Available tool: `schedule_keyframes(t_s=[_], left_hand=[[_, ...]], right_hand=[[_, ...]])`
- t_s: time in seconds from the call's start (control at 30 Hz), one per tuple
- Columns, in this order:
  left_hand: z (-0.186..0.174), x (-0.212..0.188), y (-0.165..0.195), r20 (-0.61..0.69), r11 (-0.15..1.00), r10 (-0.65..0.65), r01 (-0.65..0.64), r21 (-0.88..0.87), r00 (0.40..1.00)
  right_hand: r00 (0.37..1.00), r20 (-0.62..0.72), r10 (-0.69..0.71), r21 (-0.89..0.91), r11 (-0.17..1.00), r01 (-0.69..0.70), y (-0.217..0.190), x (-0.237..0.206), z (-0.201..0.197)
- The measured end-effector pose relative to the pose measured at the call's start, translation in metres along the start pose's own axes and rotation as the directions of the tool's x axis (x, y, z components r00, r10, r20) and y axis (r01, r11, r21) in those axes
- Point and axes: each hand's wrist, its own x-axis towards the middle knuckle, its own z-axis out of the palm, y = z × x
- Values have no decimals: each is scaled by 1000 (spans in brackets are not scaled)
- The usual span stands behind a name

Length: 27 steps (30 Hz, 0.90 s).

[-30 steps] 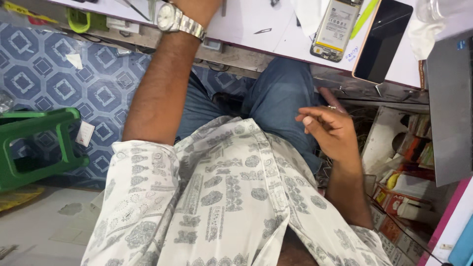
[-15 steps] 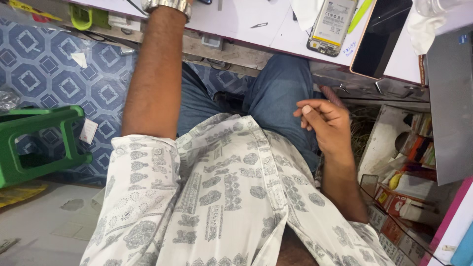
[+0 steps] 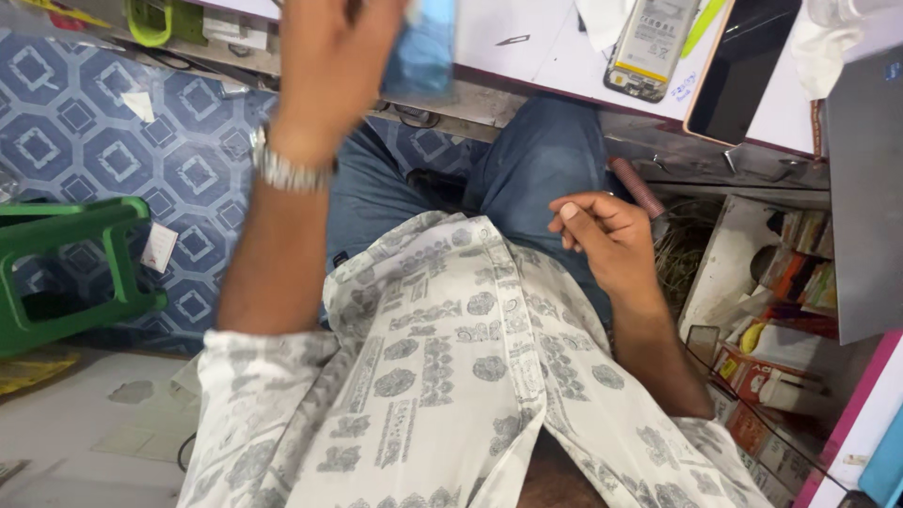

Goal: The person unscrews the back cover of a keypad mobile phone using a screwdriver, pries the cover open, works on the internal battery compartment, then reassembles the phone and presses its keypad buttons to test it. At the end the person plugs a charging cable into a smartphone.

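My left hand [image 3: 329, 66] is raised in front of the white worktop [image 3: 536, 42] and is closed on a blurred blue flat object [image 3: 421, 47]. A metal watch [image 3: 280, 169] sits on that wrist. My right hand [image 3: 602, 240] rests low on my jeans-clad thigh, its fingers curled in and the thumb against the forefinger. I see nothing between them. On the worktop beyond lie a phone with its back off [image 3: 651, 47] and a dark phone screen [image 3: 743, 71], both out of reach of either hand.
A green plastic stool [image 3: 66, 273] stands at the left on the blue patterned floor [image 3: 113, 141]. Shelves with several small boxes [image 3: 781, 376] fill the lower right. A grey flat panel [image 3: 865, 188] juts in at the right edge.
My left hand has drawn back from the worktop toward me and now holds a blue object. My right hand has stayed on my thigh.
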Motion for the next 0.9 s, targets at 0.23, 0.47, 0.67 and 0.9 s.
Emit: schedule_keyframes(t_s=[0.23, 0.47, 0.67, 0.9], left_hand=[[9, -111, 55, 295, 745, -156, 308, -591, 943], [-17, -147, 56, 393, 536, -73, 368, -760, 917], [-31, -145, 55, 328, 748, -25, 235, -620, 944], [-6, -128, 64, 260, 985, 127, -152, 77, 957]], right_hand=[[952, 277, -129, 214, 974, 69, -51, -2, 47], [915, 393, -88, 199, 980, 9, -80, -4, 81], [933, 306, -188, 247, 963, 113, -75, 4, 100], [837, 543, -66, 582, 748, -319, -49, 2, 89]])
